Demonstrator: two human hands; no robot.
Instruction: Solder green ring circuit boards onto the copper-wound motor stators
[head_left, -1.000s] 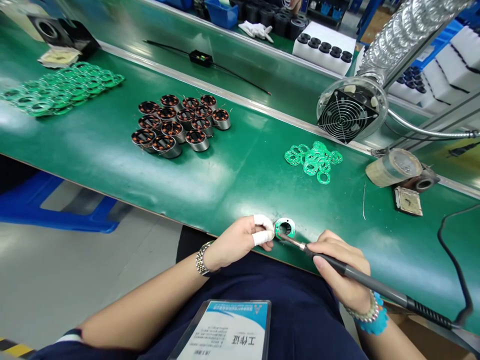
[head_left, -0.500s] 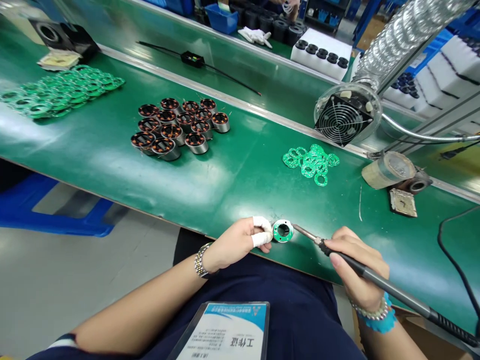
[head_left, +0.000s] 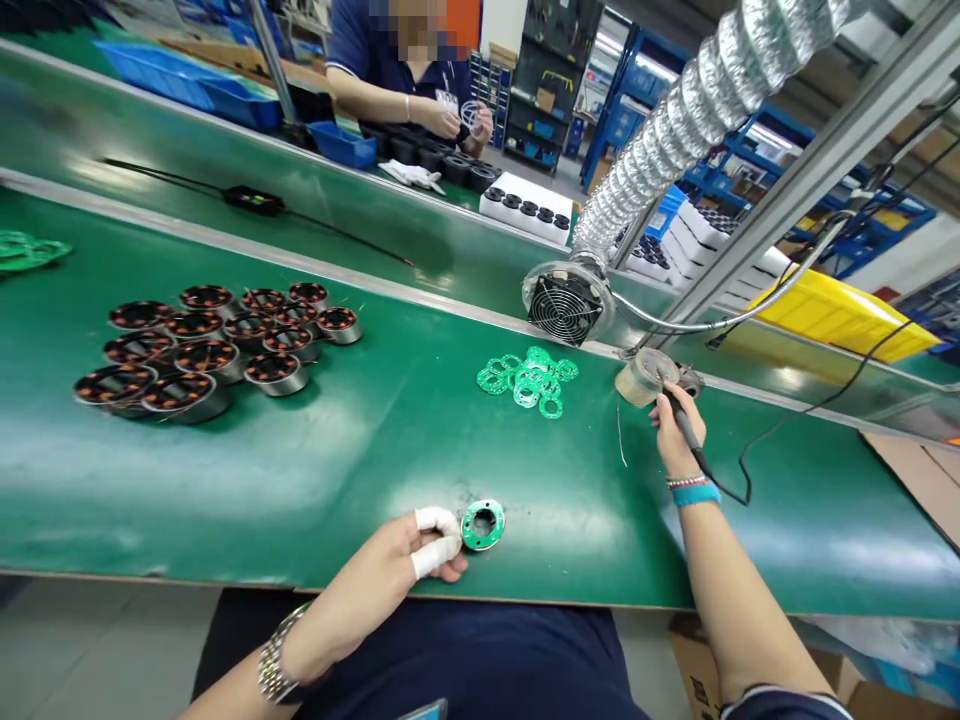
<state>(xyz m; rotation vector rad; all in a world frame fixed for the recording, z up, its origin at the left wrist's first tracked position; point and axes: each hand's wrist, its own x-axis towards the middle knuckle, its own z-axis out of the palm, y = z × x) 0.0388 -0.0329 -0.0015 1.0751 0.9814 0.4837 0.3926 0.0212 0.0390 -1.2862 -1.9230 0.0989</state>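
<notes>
Green ring (head_left: 491, 541) face up, soldering iron (head_left: 688, 432) tilted

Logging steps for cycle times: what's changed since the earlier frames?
The right hand, still gripping the soldering iron, has moved forward and right, from the green-topped core to the pale container. Nothing was visibly let go or picked up. The view has tilted up, showing more of a co-worker. Unchanged: left hand at that core's left edge, wound cores and loose green rings.

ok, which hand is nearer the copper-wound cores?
Left. The left hand is in front and to the right of the cores; the right hand is much farther right, by the round tub.
</notes>
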